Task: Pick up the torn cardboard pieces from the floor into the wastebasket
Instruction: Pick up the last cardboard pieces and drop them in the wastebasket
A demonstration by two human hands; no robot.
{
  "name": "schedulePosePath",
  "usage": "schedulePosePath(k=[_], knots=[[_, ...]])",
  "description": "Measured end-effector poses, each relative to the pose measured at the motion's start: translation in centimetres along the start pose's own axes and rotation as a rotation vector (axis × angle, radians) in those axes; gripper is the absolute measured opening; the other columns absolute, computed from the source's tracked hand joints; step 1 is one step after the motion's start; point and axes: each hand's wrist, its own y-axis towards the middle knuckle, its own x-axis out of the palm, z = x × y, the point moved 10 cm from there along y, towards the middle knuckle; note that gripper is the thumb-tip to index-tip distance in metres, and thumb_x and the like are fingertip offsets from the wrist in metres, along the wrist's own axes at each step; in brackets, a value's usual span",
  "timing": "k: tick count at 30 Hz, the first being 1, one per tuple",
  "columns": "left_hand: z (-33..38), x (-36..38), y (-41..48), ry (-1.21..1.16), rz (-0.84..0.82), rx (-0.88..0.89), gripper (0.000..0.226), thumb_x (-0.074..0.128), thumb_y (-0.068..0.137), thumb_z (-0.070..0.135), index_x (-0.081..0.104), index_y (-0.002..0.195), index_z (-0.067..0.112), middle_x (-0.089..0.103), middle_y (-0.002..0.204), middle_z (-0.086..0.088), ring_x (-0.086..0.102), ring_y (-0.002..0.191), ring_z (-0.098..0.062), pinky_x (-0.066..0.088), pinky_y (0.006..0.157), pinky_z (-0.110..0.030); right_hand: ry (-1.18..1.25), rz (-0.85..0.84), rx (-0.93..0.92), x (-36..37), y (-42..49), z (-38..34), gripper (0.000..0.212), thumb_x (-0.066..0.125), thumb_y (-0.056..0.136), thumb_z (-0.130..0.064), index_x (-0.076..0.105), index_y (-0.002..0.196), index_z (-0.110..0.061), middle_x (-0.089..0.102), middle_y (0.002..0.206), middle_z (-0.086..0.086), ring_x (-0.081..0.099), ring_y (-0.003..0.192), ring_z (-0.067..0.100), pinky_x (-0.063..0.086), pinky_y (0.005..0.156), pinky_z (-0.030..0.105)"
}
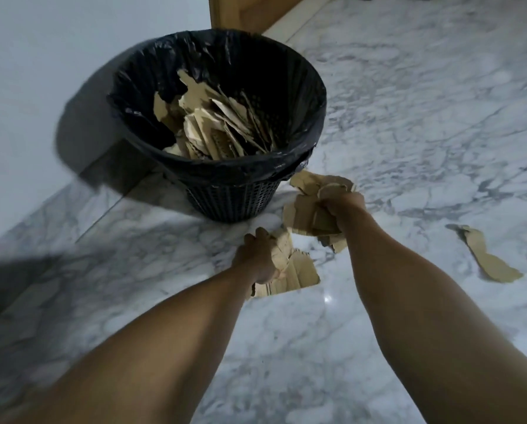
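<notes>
As arms [164, 338] [409, 286] extend — hands [257, 258] [345, 206] grip cardboard [299, 215].

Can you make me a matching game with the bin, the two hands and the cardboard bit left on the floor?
1. wastebasket
2. left hand
3. right hand
4. loose cardboard strip

A. lies alone on the floor
B. grips the upper cardboard bunch
C. lined with a black bag
D. grips the lower cardboard bunch

Pairs: 1-C, 2-D, 3-B, 4-A
</notes>
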Motion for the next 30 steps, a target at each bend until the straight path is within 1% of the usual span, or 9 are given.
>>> schedulePosePath(k=[4, 6, 8, 11, 15, 18, 21, 26, 30], knots=[[1.4, -1.2, -0.8, 0.158, 0.059, 0.075, 0.060, 0.043, 0.097, 0.051, 0.039, 0.142, 0.012, 0.043, 0.143, -0.019, 0.045, 0.122, -0.041, 0.044, 0.097, -0.045, 0.007, 0.089, 0.060, -3.8, -2.2, 5.2, 0.065, 0.072, 0.072, -0.044, 0.056, 0.121, -0.005, 0.066, 0.111, 0.016, 0.066, 0.101, 0.034, 0.058, 0.088, 0.044], [0.9, -2.1, -2.0, 0.122, 0.141, -0.023, 0.061, 0.025, 0.101, 0.053, 0.037, 0.146, 0.013, 0.044, 0.147, -0.017, 0.048, 0.127, -0.036, 0.038, 0.100, -0.040, 0.013, 0.120, 0.082, -5.6, -3.5, 8.0, 0.065, 0.074, 0.068, -0.043, 0.058, 0.119, -0.004, 0.067, 0.109, 0.016, 0.066, 0.099, 0.035, 0.057, 0.089, 0.045], [1.4, -2.8, -4.2, 0.061, 0.218, -0.075, 0.055, 0.043, 0.099, 0.041, 0.034, 0.146, 0.013, 0.045, 0.144, -0.017, 0.050, 0.124, -0.035, 0.040, 0.095, -0.039, 0.043, 0.148, 0.096, -7.2, -5.1, 10.3, 0.050, 0.075, 0.071, -0.038, 0.057, 0.107, -0.008, 0.066, 0.101, 0.014, 0.065, 0.092, 0.032, 0.057, 0.083, 0.040], [3.4, -2.6, -7.0, -0.003, 0.162, -0.002, 0.079, 0.064, 0.081, 0.007, 0.018, 0.145, 0.016, 0.039, 0.138, -0.013, 0.049, 0.119, -0.034, 0.048, 0.089, -0.041, 0.018, 0.192, 0.015, -9.9, -7.4, 10.6, 0.038, 0.075, 0.077, -0.033, 0.058, 0.098, -0.006, 0.066, 0.096, 0.014, 0.063, 0.086, 0.031, 0.056, 0.077, 0.039], [9.5, -6.5, -10.2, -0.138, 0.172, 0.196, 0.078, 0.066, 0.080, 0.011, 0.020, 0.142, 0.018, 0.040, 0.141, -0.011, 0.051, 0.121, -0.034, 0.049, 0.089, -0.040, -0.018, 0.289, -0.194, -15.7, -10.7, 4.3, 0.042, 0.078, 0.081, -0.032, 0.060, 0.100, 0.001, 0.064, 0.093, 0.016, 0.063, 0.087, 0.030, 0.056, 0.079, 0.043], [17.0, -14.6, -14.0, -0.103, 0.336, 0.502, 0.071, 0.076, 0.077, 0.029, 0.029, 0.128, 0.020, 0.047, 0.127, -0.008, 0.058, 0.105, -0.031, 0.052, 0.081, -0.044, 0.074, 0.360, -0.373, -20.1, -14.2, -3.5, 0.046, 0.083, 0.074, -0.032, 0.066, 0.097, 0.004, 0.067, 0.091, 0.018, 0.067, 0.088, 0.032, 0.058, 0.076, 0.047], [20.6, -25.0, -17.2, -0.041, 0.487, 0.638, 0.073, 0.078, 0.077, 0.024, 0.029, 0.130, 0.018, 0.049, 0.120, -0.006, 0.058, 0.097, -0.026, 0.054, 0.079, -0.046, 0.083, 0.399, -0.540, -21.5, -18.5, -11.8, 0.050, 0.083, 0.068, -0.034, 0.068, 0.098, 0.003, 0.069, 0.092, 0.018, 0.068, 0.087, 0.031, 0.057, 0.070, 0.042], [12.1, -40.3, -18.5, -0.268, 0.784, 0.436, 0.078, 0.077, 0.076, 0.020, 0.029, 0.136, 0.015, 0.049, 0.120, -0.004, 0.054, 0.104, -0.022, 0.051, 0.082, -0.037, 0.186, 0.396, -0.744, -17.6, -25.2, -22.6, 0.041, 0.082, 0.068, -0.026, 0.069, 0.102, -0.009, 0.069, 0.094, 0.006, 0.066, 0.085, 0.021, 0.048, 0.060, 0.025], [0.3, -41.8, -15.2, -0.532, 0.860, 0.078, 0.076, 0.068, 0.079, 0.005, 0.025, 0.140, 0.019, 0.042, 0.131, -0.011, 0.051, 0.115, -0.032, 0.054, 0.090, -0.042, 0.251, 0.343, -0.862, -11.2, -28.2, -26.1, 0.061, 0.083, 0.073, -0.031, 0.054, 0.123, -0.010, 0.061, 0.115, 0.003, 0.058, 0.101, 0.019, 0.051, 0.081, 0.031]])
